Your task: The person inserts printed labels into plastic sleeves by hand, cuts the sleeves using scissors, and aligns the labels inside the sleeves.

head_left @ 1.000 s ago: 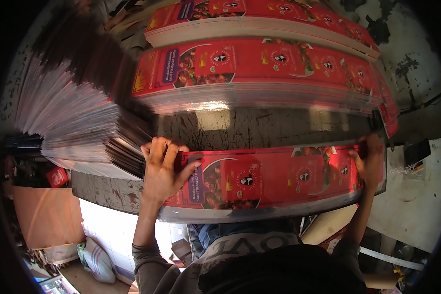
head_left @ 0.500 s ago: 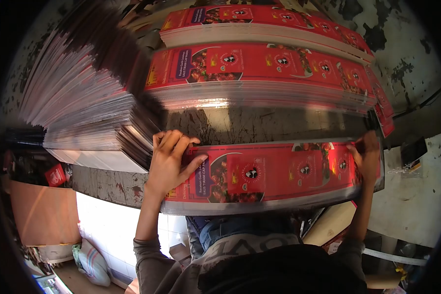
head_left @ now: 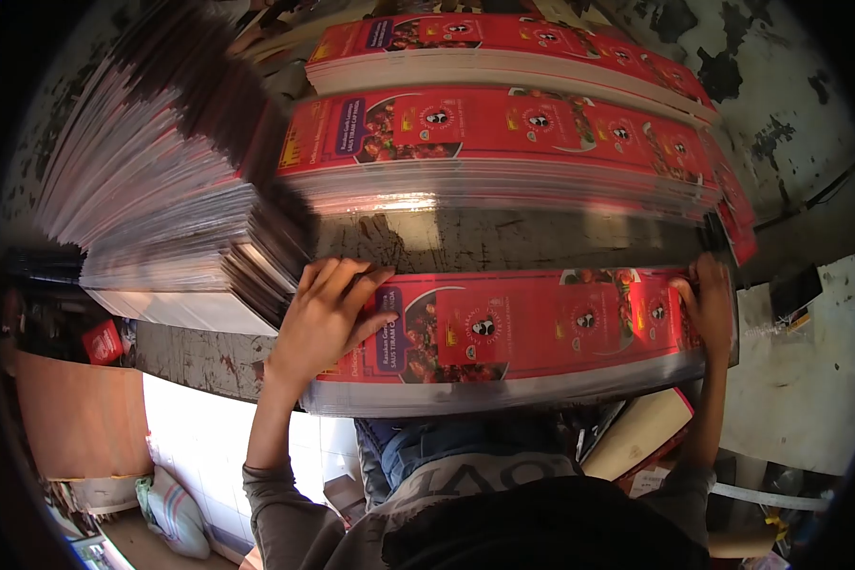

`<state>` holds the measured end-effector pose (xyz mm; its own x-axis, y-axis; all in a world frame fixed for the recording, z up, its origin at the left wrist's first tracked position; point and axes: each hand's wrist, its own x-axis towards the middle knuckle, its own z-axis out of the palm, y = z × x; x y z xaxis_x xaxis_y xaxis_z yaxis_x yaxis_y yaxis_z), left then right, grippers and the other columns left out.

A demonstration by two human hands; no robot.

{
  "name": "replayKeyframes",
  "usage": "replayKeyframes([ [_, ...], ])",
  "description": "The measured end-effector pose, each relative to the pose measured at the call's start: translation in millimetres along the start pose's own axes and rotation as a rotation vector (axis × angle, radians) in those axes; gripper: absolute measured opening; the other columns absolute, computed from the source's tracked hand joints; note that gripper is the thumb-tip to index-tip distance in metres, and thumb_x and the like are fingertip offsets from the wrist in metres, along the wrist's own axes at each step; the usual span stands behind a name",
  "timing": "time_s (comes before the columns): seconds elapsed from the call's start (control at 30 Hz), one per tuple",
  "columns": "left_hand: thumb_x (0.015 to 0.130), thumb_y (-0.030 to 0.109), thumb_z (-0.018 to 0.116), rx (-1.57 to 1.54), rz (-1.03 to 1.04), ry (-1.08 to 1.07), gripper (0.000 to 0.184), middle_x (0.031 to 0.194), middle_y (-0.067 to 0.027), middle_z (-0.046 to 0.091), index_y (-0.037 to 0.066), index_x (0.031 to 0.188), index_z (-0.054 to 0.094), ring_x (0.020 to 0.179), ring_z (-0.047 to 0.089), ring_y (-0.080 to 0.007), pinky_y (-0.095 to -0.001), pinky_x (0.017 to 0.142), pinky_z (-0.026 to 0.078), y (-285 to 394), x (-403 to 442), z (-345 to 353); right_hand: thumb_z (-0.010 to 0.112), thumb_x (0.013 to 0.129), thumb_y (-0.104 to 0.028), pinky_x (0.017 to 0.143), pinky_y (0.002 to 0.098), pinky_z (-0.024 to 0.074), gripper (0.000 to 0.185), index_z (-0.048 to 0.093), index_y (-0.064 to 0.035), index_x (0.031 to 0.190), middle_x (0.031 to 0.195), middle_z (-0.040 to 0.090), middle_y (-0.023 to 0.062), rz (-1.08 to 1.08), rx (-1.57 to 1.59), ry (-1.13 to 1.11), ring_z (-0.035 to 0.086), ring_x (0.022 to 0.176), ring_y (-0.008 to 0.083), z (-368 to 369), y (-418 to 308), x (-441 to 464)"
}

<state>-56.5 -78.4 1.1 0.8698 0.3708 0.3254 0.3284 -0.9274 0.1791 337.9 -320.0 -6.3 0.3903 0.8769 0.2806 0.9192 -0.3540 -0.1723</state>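
A stack of red printed sheets (head_left: 532,328) with clear edges lies at the near edge of a dark scratched table (head_left: 503,237). My left hand (head_left: 328,318) rests on its left end, fingers spread over the far edge and thumb on the top sheet. My right hand (head_left: 708,309) lies over the right end, thumb on top and fingers apart at the corner. Beyond them is a second red stack (head_left: 494,128), with a third stack (head_left: 503,38) behind it.
A tall fanned pile of clear-edged sheets (head_left: 171,237) stands at the left, close to my left hand. On the right are a worn pale surface (head_left: 798,380) and a dark flat object (head_left: 796,293). A striped sack (head_left: 174,513) sits on the floor at lower left.
Compared with a second ago, the near stack lies slightly higher in view. Over the last half second my left hand's fingers have shifted and spread a little on the stack's left end.
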Motion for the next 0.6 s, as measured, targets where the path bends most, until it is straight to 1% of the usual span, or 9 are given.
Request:
replayKeyframes([
  [0.07,0.071,0.029,0.067,0.09,0.011,0.025,0.042,0.097,-0.008,0.054,0.004,0.104,0.058,0.091,0.052,-0.0247,-0.035,0.083,0.04,-3,9,0,0.062,0.077,-0.027,0.069,0.0401,0.0336,0.033,0.042,-0.0014,0.08,0.075,0.04,0.0121,-0.076,-0.011,0.049,0.043,0.072,0.0321,2,-2,12],
  [0.1,0.072,0.028,0.068,0.061,0.022,0.053,0.041,0.096,-0.0088,0.053,0.004,0.103,0.057,0.091,0.052,-0.0246,-0.0351,0.081,0.04,-7,13,2,0.062,0.077,-0.023,0.069,0.0403,0.0332,0.029,0.043,-0.0021,0.079,0.075,0.041,0.0114,-0.074,-0.001,0.047,0.044,0.073,0.0315,1,-4,17],
  [0.2,0.072,0.026,0.068,0.046,-0.004,0.119,0.036,0.092,-0.0092,0.052,0.004,0.098,0.056,0.089,0.051,-0.0249,-0.0351,0.078,0.04,-8,16,6,0.064,0.075,-0.022,0.071,0.0394,0.0334,0.029,0.043,-0.0021,0.077,0.076,0.042,0.0104,-0.127,0.027,0.017,0.044,0.073,0.03,0,-4,27],
  [0.23,0.072,0.022,0.07,-0.006,-0.055,0.12,0.031,0.093,-0.0118,0.05,0.003,0.092,0.056,0.087,0.051,-0.029,-0.0393,0.08,0.04,-6,15,7,0.064,0.075,-0.022,0.071,0.0394,0.0334,0.029,0.043,-0.0021,0.077,0.076,0.042,0.0104,-0.129,0.026,0.023,0.044,0.073,0.03,0,-4,28],
  [0.27,0.072,0.022,0.07,-0.003,-0.054,0.124,0.031,0.093,-0.0118,0.05,0.003,0.092,0.056,0.087,0.051,-0.029,-0.0393,0.08,0.04,-9,16,9,0.064,0.075,-0.021,0.07,0.039,0.0333,0.027,0.043,-0.0019,0.076,0.076,0.041,0.0103,-0.121,0.049,0.035,0.043,0.073,0.0292,0,-4,28],
  [0.33,0.072,0.019,0.069,-0.137,-0.115,0.129,0.025,0.084,-0.011,0.047,0.004,0.085,0.053,0.08,0.049,-0.0285,-0.0379,0.073,0.038,-17,15,13,0.064,0.075,-0.019,0.07,0.0385,0.0333,0.026,0.044,-0.0017,0.076,0.076,0.041,0.0102,-0.116,0.072,0.048,0.043,0.074,0.0284,3,-4,27],
  [0.43,0.073,0.016,0.068,-0.162,-0.105,0.154,0.022,0.078,-0.01,0.045,0.004,0.079,0.05,0.075,0.047,-0.0275,-0.0362,0.068,0.036,-20,16,13,0.063,0.075,-0.016,0.069,0.0377,0.0335,0.024,0.044,-0.0006,0.077,0.076,0.039,0.0104,-0.155,0.153,0.123,0.041,0.074,0.0278,9,0,27],
  [0.53,0.075,0.018,0.067,-0.088,-0.079,0.172,0.021,0.078,-0.0076,0.047,0.004,0.081,0.052,0.074,0.049,-0.0241,-0.0339,0.069,0.036,-21,15,16,0.062,0.076,-0.014,0.068,0.0375,0.034,0.022,0.045,0.0002,0.079,0.076,0.039,0.0106,-0.124,0.163,0.145,0.04,0.074,0.028,12,3,26],
  [0.6,0.075,0.018,0.066,-0.087,-0.073,0.173,0.021,0.078,-0.0075,0.047,0.004,0.08,0.052,0.074,0.049,-0.024,-0.034,0.07,0.036,-19,16,14,0.061,0.077,-0.014,0.068,0.037,0.0348,0.022,0.045,0.0005,0.079,0.077,0.04,0.0105,-0.116,0.143,0.126,0.041,0.075,0.0283,12,4,24],
])
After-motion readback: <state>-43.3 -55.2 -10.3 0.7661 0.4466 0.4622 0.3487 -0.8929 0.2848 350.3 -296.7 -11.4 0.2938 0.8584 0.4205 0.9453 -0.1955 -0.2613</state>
